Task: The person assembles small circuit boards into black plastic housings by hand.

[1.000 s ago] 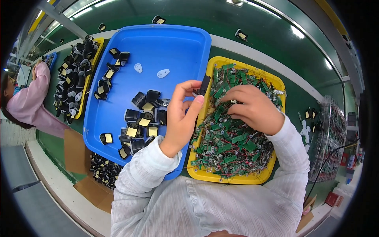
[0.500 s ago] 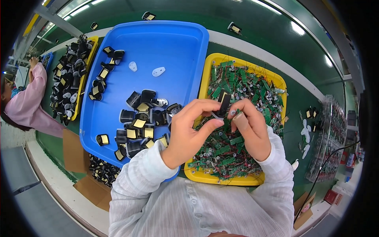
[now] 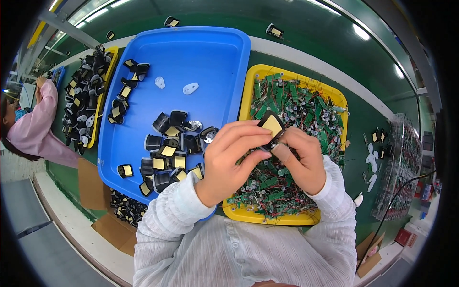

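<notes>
Between my two hands is a black plastic housing [image 3: 272, 125] with a pale yellow pad facing up. My left hand [image 3: 234, 158] pinches it from the left, thumb below and fingers along its side. The fingers of my right hand [image 3: 302, 155] close on its lower right edge; what the fingertips cover there is hidden. Both hands are above a yellow tray [image 3: 248, 103] heaped with green circuit boards [image 3: 277, 184] and thin wires. To the left, a blue tray [image 3: 191, 62] holds several similar black housings [image 3: 167, 150] and two pale grey flat pieces [image 3: 190, 88].
Another yellow tray [image 3: 114, 57] full of black housings stands at the left, beside a person in a pink sleeve [image 3: 40, 115]. A cardboard box [image 3: 93, 184] of small black parts sits below. Clear plastic trays [image 3: 399, 167] are stacked at the right. Loose housings [image 3: 274, 31] lie on the green surface beyond.
The housing in my hands has been turned, so its yellow pad now faces up more fully. My fingers have shifted around it. Loose housings on the far green surface have moved slightly left.
</notes>
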### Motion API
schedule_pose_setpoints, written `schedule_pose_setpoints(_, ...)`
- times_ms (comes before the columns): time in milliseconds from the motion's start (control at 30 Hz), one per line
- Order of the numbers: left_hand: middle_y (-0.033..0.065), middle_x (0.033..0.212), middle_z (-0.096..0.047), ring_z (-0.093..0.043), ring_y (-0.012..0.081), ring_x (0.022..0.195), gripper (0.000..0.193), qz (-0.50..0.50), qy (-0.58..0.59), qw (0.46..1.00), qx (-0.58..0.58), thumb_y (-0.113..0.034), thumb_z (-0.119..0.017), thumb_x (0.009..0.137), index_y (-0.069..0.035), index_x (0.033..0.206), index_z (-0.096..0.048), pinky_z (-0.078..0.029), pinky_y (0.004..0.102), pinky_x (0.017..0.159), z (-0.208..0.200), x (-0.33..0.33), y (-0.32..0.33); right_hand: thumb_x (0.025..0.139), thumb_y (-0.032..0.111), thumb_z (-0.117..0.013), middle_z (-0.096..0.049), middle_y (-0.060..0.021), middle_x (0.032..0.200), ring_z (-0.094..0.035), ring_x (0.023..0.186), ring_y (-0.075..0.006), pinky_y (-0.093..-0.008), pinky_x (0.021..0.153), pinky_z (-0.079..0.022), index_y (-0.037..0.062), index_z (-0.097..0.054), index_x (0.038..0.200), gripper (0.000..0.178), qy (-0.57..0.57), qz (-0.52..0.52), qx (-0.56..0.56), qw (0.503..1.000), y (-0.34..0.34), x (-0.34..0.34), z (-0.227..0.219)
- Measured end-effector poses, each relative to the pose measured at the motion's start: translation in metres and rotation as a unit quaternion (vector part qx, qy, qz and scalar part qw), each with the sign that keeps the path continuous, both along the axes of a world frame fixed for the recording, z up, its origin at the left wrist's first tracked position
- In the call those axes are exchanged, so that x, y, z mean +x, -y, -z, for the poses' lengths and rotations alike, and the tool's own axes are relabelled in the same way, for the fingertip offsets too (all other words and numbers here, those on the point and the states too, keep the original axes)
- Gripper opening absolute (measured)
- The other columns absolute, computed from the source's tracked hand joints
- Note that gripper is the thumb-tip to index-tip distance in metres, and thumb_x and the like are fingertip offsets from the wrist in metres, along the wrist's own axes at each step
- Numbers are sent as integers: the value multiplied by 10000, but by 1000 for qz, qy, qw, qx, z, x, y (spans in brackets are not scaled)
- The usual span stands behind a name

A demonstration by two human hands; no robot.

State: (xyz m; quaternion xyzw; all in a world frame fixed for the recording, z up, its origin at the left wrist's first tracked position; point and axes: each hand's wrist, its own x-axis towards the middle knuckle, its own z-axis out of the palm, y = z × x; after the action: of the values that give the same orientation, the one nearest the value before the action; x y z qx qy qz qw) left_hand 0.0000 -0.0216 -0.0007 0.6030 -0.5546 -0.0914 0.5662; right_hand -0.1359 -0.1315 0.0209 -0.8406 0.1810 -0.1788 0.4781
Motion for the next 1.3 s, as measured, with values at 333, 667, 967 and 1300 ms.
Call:
schedule_pose_setpoints(333, 54, 911, -627, -586, 278, 875, 262, -35, 33, 999, -1, 0, -696, 600, -34, 856, -655, -488, 346, 736, -12, -15, -6, 778, 77, -576, -504, -80, 619, -516, 535, -173, -293, 495, -384, -21, -579, 794, 99, -4, 7, 144, 990, -3, -3, -2)
schedule_pose_setpoints(667, 134, 1110, -528, -553, 193, 987, 200, 140, -332, 931, 57, -18, -555, 829, 16, 1026, -544, -480, 318, 837, -2, -6, -6, 829, 118, -575, -558, -27, 701, -475, 530, -56, -182, 453, -341, -5, -582, 857, 126, -7, 7, 262, 965, -3, -5, 7)
schedule_pose_setpoints(967, 93, 1105, -485, -494, 140, 1020, 179, 157, -422, 892, 47, -45, -500, 881, 20, 1047, -489, -440, 270, 849, -4, -6, -4, 839, 91, -579, -590, -34, 704, -515, 578, -54, -191, 494, -396, -9, -609, 877, 111, 0, 21, 245, 969, -6, 0, -5)
schedule_pose_setpoints(1300, 66, 994, -483, -493, 92, 835, 125, 88, -337, 937, 2, -50, -483, 884, 23, 985, -485, -434, 226, 721, 4, -14, -8, 836, 65, -572, -599, -89, 852, -625, 786, -154, -234, 554, -495, -50, -551, 985, 189, 47, 8, 344, 938, -15, -4, 6)
